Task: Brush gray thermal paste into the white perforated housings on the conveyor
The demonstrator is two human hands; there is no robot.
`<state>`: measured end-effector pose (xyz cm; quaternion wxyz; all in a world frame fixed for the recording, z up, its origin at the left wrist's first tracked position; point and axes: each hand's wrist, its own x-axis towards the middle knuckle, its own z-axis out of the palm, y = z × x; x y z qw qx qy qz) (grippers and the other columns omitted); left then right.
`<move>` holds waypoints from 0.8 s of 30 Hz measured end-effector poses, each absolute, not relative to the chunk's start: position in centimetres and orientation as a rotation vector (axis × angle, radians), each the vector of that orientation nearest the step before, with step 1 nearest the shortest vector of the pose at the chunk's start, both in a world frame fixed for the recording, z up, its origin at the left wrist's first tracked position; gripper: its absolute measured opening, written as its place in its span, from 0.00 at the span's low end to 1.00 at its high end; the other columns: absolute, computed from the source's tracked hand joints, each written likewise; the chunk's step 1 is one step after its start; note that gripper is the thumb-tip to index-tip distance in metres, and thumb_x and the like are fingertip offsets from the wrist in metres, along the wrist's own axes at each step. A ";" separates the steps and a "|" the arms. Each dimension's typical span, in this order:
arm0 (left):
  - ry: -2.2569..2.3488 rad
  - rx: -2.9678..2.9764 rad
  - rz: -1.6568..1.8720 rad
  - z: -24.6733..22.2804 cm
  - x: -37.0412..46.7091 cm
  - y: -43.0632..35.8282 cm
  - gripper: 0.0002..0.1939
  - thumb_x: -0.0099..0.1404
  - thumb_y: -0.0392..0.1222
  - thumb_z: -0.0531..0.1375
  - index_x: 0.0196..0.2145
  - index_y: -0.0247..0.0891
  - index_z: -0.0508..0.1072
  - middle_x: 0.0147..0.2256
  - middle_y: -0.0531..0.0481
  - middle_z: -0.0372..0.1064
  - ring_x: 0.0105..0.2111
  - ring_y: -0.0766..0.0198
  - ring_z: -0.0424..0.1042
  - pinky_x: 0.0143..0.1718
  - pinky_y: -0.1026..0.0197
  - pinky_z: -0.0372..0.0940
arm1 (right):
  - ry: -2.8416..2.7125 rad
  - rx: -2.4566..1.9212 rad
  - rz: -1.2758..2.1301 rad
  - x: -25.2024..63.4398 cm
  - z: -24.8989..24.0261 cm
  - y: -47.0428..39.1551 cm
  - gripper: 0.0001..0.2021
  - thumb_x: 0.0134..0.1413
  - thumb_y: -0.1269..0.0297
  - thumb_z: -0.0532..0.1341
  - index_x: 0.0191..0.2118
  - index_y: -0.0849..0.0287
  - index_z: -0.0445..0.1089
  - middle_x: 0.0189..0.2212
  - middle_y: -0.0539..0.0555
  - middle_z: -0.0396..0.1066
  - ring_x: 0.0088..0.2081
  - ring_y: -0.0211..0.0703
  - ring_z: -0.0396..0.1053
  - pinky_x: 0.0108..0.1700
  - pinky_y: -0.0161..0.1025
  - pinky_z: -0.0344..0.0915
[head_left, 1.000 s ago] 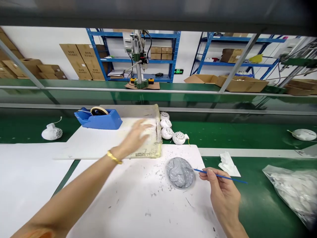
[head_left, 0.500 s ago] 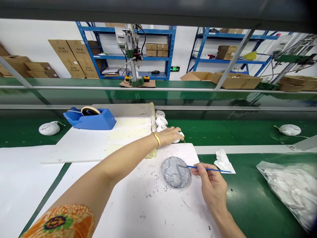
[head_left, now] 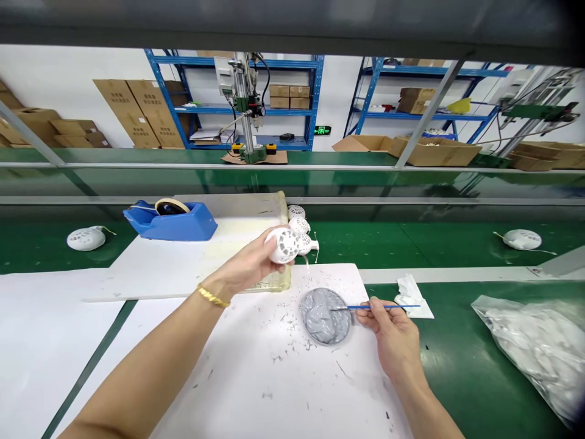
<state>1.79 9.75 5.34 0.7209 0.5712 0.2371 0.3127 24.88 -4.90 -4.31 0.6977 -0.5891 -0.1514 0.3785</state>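
My left hand (head_left: 256, 259) grips a white perforated ball-shaped piece (head_left: 282, 245) above the edge of the white board (head_left: 247, 219). Its fingers wrap round the piece from the left and below. Behind it, several similar white pieces (head_left: 299, 226) stand in a row along the board's right edge. In my right hand (head_left: 390, 332) is a thin blue paintbrush (head_left: 363, 306), pinched between thumb and fingers. The brush tip rests in a round shallow dish of grey paste (head_left: 323, 317), which sits on a white sheet (head_left: 256, 366) marked with grey specks.
A blue tape dispenser (head_left: 178, 222) stands on the board at left. More white pieces lie on the green belt, one far left (head_left: 86, 239) and one far right (head_left: 523, 239). A crumpled tissue (head_left: 414, 299) and a clear plastic bag (head_left: 534, 347) lie at right.
My left hand has lifted a white piece from the row and drawn it left and towards me. My right hand keeps the brush in the dish, nearly unmoved.
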 end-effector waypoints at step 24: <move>0.594 0.671 0.746 1.1 -0.9 -1.7 0.17 0.68 0.52 0.51 0.52 0.48 0.56 0.41 0.49 0.64 0.34 0.62 0.71 0.39 0.57 0.64 | -0.132 -1.136 0.841 23.8 -3.4 -7.0 0.13 0.38 0.64 0.72 0.30 0.64 0.71 0.25 0.53 0.72 0.28 0.37 0.72 0.33 0.30 0.72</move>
